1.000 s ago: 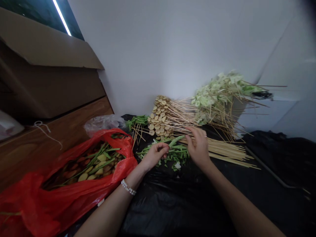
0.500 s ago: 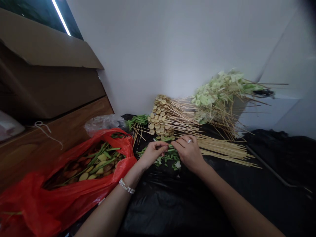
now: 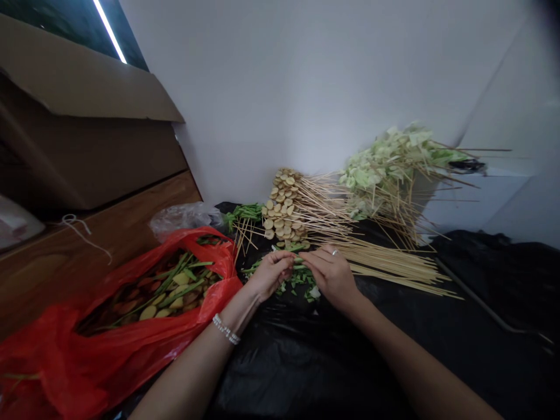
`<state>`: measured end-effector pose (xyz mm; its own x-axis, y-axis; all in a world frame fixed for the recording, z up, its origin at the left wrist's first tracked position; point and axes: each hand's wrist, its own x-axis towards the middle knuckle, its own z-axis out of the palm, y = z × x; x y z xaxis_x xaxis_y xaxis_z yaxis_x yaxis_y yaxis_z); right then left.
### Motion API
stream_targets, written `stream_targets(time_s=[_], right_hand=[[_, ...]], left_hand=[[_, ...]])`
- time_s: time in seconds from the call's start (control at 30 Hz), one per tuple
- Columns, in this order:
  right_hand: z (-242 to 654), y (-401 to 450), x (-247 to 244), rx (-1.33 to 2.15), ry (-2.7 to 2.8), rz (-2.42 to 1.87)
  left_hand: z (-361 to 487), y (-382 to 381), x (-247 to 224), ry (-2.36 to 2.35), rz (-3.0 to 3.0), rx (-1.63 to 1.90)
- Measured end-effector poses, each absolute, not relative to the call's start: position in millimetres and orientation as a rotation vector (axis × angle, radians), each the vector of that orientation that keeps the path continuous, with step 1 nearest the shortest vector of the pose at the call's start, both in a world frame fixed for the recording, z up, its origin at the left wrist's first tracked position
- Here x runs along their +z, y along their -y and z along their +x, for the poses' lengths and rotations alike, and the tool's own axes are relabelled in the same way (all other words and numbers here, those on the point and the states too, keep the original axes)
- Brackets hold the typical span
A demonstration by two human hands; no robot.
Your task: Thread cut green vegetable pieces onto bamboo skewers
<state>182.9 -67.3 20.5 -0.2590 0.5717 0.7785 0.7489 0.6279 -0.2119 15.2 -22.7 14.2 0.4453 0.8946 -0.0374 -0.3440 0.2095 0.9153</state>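
Note:
My left hand (image 3: 272,272), with a beaded bracelet at the wrist, is closed with thumb and fingertips pinching a green vegetable stalk (image 3: 298,260). From the other side my right hand (image 3: 333,274), wearing a ring, pinches the same stalk, and the two sets of fingertips nearly meet. Fingers hide most of the stalk. Under and between the hands lie chopped green pieces (image 3: 301,281) on black plastic sheeting (image 3: 280,361). Just beyond them is a stack of skewered potato slices (image 3: 280,213).
An open red plastic bag (image 3: 126,356) of sliced vegetables stands at left. Bare skewers (image 3: 402,265) lie right of my hands. Skewered cabbage leaves (image 3: 385,157) are piled against the wall. Green skewers (image 3: 245,214) sit behind my left hand; a cardboard box (image 3: 91,157) stands far left.
My right hand has shifted slightly left and down, and its fingers are now more bent. The left hand has turned a little at the wrist. Surrounding things stay put.

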Motion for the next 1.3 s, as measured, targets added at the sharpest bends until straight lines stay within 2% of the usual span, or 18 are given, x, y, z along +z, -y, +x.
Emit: stream_targets(time_s=[0.37, 0.6, 0.83, 1.07, 1.3], right_hand=[[190.9, 58.4, 25.6, 0.483, 1.469, -1.122], [180.5, 63.8, 23.1, 0.400, 1.823, -1.206], [178.5, 62.5, 16.3, 0.347, 1.887, -1.210], [173.2, 63.1, 14.8, 0.663, 1.664, -1.125], [173.5, 59.1, 16.9, 0.839, 1.422, -1.087]], left_hand=[[15.3, 22.5, 20.1, -0.612, 0.848, 0.952], [19.0, 23.4, 11.2, -0.624, 0.862, 0.933], [17.3, 22.3, 16.6, -0.551, 0.796, 0.964], [18.4, 24.3, 15.0, -0.586, 0.833, 0.937], [23.2, 27.3, 17.9, -0.561, 0.802, 0.950]])
